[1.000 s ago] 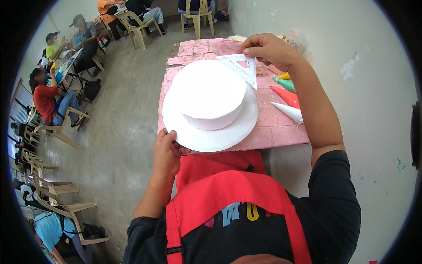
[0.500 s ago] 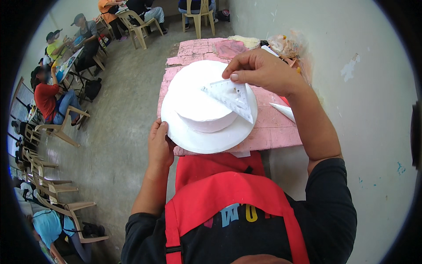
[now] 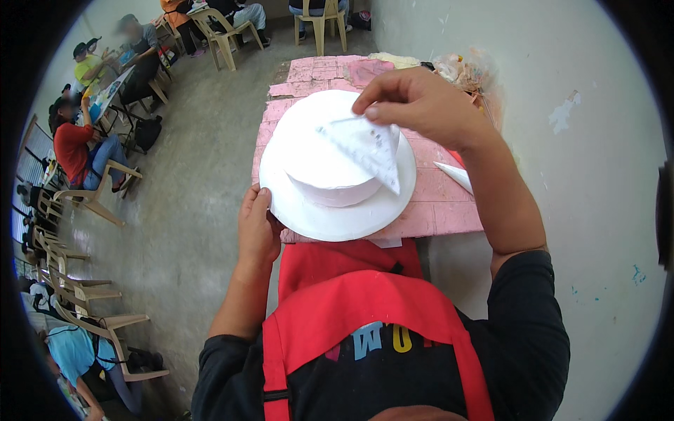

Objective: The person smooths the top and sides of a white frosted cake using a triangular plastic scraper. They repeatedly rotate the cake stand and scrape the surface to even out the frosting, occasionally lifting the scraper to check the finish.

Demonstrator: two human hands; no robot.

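Note:
A round white cake, smooth on top, stands on a wider round white board or turntable. My left hand grips the left rim of that board, thumb on top and fingers underneath. Above the right part of the cake, my right hand pinches a clear triangular scraper by its upper edge. One corner of the scraper reaches over the cake top and another hangs past its right side. Whether the scraper touches the cake I cannot tell.
The pink table has worn, peeling edges. A white piping cone lies right of my cake, near the wall. Crumpled plastic bags and a pink cloth sit at the back. People and plastic chairs are off left.
The right hand has lifted slightly with the scraper, which has shifted a little to the left. The left hand keeps its hold on the rim.

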